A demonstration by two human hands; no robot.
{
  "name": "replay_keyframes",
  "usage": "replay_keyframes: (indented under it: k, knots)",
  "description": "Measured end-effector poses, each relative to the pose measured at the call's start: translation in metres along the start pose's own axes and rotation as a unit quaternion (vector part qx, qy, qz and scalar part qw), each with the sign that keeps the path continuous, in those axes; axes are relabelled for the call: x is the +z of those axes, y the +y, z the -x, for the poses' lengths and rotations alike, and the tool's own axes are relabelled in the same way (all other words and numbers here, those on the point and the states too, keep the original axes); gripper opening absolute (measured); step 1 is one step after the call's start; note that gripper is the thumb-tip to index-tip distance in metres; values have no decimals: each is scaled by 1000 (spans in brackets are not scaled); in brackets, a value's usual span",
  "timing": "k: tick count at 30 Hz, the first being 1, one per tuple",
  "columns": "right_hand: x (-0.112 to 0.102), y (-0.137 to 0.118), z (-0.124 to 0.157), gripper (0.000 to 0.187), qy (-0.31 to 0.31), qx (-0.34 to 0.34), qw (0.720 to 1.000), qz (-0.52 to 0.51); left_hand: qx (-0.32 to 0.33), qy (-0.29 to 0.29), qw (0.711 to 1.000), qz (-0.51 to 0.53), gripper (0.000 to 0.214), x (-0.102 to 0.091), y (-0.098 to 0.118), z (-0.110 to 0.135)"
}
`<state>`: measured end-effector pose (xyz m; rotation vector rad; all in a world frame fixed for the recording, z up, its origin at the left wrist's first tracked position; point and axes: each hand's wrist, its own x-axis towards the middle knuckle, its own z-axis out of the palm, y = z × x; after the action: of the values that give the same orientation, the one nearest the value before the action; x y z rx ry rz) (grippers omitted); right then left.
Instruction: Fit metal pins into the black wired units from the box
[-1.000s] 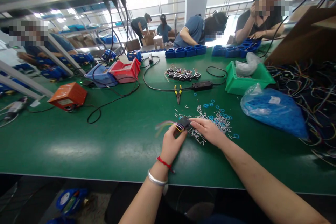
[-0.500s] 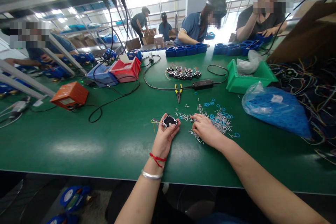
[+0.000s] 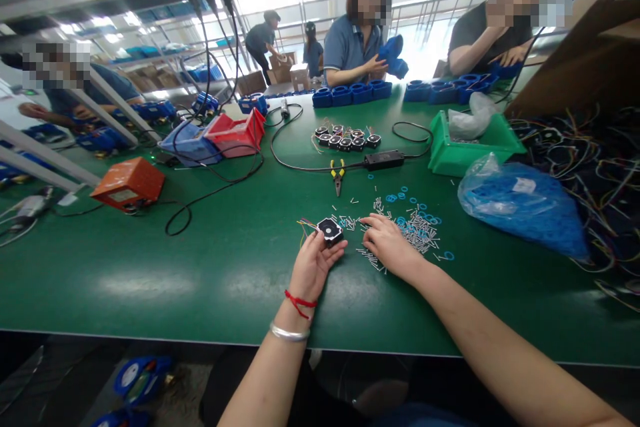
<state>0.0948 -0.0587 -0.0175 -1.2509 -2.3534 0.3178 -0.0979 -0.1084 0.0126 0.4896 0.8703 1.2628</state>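
Note:
My left hand (image 3: 313, 267) holds a small square stepper motor (image 3: 330, 231) with a black face, pale corners and thin coloured wires trailing to the left. The thumb is at its near left edge, and some fingers reach out beneath it. My right hand (image 3: 390, 243) rests palm down at the left side of a loose heap of screws (image 3: 420, 233). Its index finger and thumb are apart, and I make out nothing between them. Blue rings (image 3: 401, 221) lie among and behind the screws.
Yellow-handled pliers (image 3: 338, 177) lie beyond my hands, before more motors (image 3: 345, 141) and a black adapter (image 3: 384, 159) on a cable. To the right are a green bin (image 3: 450, 153), a bag of blue parts (image 3: 525, 213) and tangled wires. An orange box (image 3: 129, 183) stands left. Co-workers sit opposite.
The motor in my left hand has shifted slightly right, and my thumb has moved from its face to its edge. My right hand has barely moved. A co-worker opposite now holds up a blue housing.

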Motion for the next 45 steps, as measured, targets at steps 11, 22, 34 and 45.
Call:
replay_keyframes:
  k: [11,22,34,45]
  knots:
    - [-40,-34,-6,22,-60,147,877,-454,-34,-44,998,22,33,3,-4,5]
    - [-35,-27,-5,28,-118,243,720,-639,-38,-100,994,1,31,7,-3,8]
    - [-33,-27,-4,29,-115,245,741,-615,-51,-99,994,-2,39,8,-3,10]
    - [-14,-16,-3,6,-45,28,997,-54,31,-21,998,43,32,0,-1,1]
